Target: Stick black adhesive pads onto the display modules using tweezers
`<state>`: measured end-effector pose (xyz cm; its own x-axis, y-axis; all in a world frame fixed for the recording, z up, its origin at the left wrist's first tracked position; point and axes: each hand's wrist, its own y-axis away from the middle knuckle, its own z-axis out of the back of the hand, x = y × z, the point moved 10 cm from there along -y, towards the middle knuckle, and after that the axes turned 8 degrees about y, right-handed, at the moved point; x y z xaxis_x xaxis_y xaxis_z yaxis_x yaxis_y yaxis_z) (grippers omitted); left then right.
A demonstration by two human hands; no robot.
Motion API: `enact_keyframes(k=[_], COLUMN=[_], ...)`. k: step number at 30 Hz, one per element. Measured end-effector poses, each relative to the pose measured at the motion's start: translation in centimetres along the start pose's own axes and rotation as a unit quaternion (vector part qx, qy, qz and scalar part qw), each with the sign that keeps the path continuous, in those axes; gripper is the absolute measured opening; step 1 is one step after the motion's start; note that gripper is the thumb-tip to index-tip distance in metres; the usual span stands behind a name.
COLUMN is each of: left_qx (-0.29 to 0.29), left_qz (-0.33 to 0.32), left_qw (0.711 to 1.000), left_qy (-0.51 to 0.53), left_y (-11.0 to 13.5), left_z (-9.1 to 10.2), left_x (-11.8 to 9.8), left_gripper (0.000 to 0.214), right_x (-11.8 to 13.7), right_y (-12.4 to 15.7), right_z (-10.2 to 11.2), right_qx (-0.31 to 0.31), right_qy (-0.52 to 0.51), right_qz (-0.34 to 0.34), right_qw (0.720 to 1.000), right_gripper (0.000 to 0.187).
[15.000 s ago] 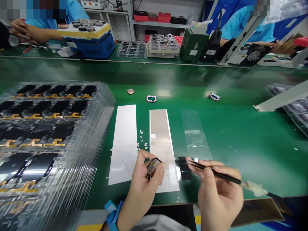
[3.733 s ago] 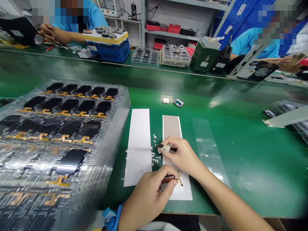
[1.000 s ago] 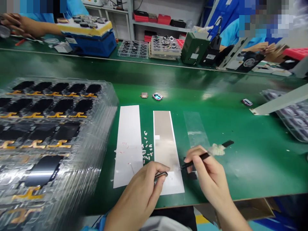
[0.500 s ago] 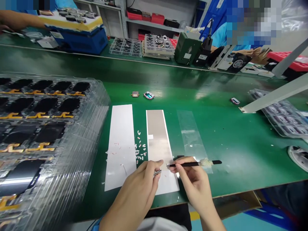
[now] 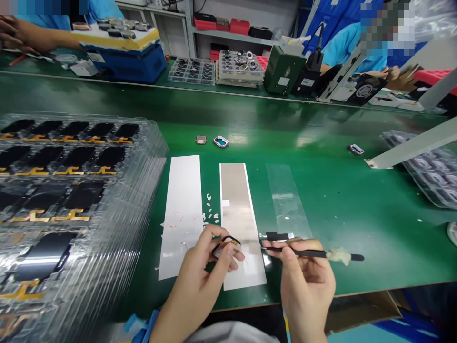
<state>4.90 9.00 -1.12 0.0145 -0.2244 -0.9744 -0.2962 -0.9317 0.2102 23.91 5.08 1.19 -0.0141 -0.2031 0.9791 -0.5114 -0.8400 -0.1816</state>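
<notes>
My left hand (image 5: 205, 267) is closed around a small watch screen (image 5: 224, 243) with a dark rim and a bit of gold-coloured flex, tilted up above the middle strip. Fingers cover much of it. In my right hand (image 5: 303, 271) are slim black tweezers (image 5: 314, 253), their tip pointing left and a pale wad wrapped near the back end. A short black piece with a silver end (image 5: 276, 236) lies just behind those fingers. Under my left hand runs the grey-beige backing strip (image 5: 233, 186). Left of it lies a white paper strip (image 5: 183, 190) with tiny scraps on it.
Stacked clear trays of black screens (image 5: 135, 190) rise at the left. A clear film strip (image 5: 287, 190) lies right of the middle. Small watch parts (image 5: 221, 141) sit farther back. A white metal arm (image 5: 410, 147) slants in at the right. Co-workers sit across the bench.
My left hand has turned, bringing the watch screen's dark rim into view. My right hand has moved right with the tweezers, away from the middle strip. The camera view has shifted slightly.
</notes>
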Motion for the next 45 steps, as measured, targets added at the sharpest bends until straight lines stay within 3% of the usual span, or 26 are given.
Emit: enact_keyframes(k=[4, 9, 23, 45], left_qx=[0.014, 0.044, 0.045, 0.023], left_qz=[0.044, 0.060, 0.024, 0.020], left_qw=[0.985, 0.969, 0.973, 0.978], left_qy=[0.168, 0.236, 0.224, 0.206], left_y=[0.4, 0.7, 0.6, 0.4], left_z=[-1.3, -2.4, -2.6, -2.5], left_x=[0.8, 0.6, 0.8, 1.0], left_gripper=[0.018, 0.023, 0.018, 0.019], right_x=[0.8, 1.1, 1.2, 1.1], right_y=[1.1, 1.6, 1.6, 1.9], right_z=[-2.7, -3.4, -3.3, -3.3], right_qx=[0.026, 0.023, 0.012, 0.003], right_qy=[-0.034, -0.019, 0.005, 0.030], right_qz=[0.025, 0.042, 0.075, 0.065], right_qw=[0.999, 0.999, 0.997, 0.997], right_gripper=[0.014, 0.014, 0.016, 0.013])
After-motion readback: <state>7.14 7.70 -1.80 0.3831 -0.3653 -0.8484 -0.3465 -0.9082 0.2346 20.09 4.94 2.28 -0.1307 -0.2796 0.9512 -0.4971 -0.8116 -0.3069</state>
